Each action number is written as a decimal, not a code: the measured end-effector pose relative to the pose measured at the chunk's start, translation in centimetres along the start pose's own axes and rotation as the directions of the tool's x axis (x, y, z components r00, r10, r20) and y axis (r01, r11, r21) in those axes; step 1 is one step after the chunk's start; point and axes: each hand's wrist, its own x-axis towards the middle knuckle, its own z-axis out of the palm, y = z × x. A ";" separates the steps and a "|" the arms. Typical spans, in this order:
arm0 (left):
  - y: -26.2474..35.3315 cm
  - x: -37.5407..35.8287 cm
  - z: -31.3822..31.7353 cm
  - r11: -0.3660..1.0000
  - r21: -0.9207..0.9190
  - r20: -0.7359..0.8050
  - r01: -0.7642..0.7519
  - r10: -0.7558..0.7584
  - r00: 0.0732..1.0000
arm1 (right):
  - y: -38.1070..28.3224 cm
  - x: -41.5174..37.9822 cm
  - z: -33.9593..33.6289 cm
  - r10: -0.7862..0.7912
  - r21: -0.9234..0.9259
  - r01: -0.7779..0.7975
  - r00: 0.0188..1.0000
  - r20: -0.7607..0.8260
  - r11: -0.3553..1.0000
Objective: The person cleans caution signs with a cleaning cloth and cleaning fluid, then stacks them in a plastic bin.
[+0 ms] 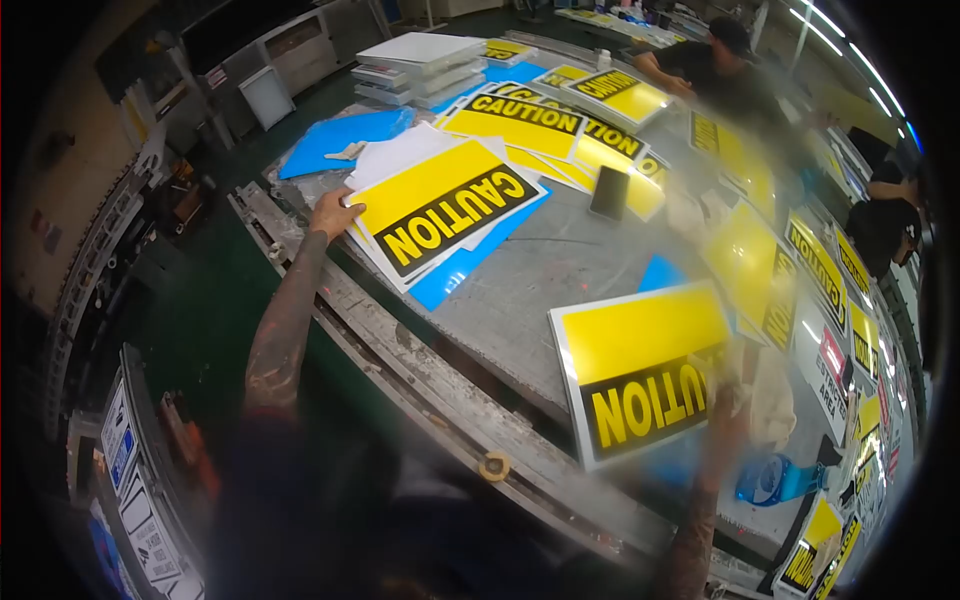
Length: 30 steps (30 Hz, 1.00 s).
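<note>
My left hand (335, 212) is closed on the left edge of a yellow and black caution sign (445, 205), thumb on top. That sign lies over white sheets and a blue sheet (470, 272) on the table. My right hand (730, 415), blurred, is at the lower right corner of a second caution sign (640, 365), covering part of its lettering. This sign reads upside down and reaches past the table's near edge. Smearing hides how the right fingers are placed. A beige cloth (772, 395) lies just beyond that hand.
More caution signs (525, 120) spread across the grey table (500, 330). A dark flat block (608, 192) lies mid-table, a blue bottle (775, 480) at right. White panels (420, 50) are stacked at the far left. A co-worker (715, 75) leans at the far side; others are at right.
</note>
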 end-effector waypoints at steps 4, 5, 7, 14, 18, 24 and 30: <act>-8.9 4.5 2.8 0.798 0.416 -0.118 -0.436 0.523 0.844 | 0.3 0.6 -0.7 -0.141 -0.260 0.141 0.990 0.017 0.955; -6.3 3.9 1.8 0.775 0.495 -0.037 -0.392 0.470 0.882 | -0.4 1.0 -1.4 -0.047 -0.197 0.052 0.999 0.027 0.979; 1.9 -1.0 1.0 0.864 0.295 -0.202 -0.409 0.475 0.857 | -0.7 2.2 -1.9 -0.061 -0.128 0.038 0.982 -0.181 0.991; 24.6 -19.3 7.7 0.538 -0.403 0.271 -0.740 0.843 0.465 | -2.0 -0.4 3.5 -0.166 -0.283 0.289 0.906 0.389 0.915; 27.1 -24.3 12.7 0.454 -0.342 0.402 -0.823 0.862 0.309 | -7.3 -3.8 5.3 -0.378 -0.067 0.599 0.584 0.718 0.798; 26.8 -24.6 13.7 0.423 -0.274 0.404 -0.864 0.866 0.296 | 0.5 3.4 2.1 -0.169 -0.467 0.366 0.896 0.410 0.805; 27.3 -24.2 13.5 0.431 -0.294 0.405 -0.853 0.865 0.297 | -2.2 0.6 4.3 -0.334 -0.174 0.561 0.683 0.649 0.809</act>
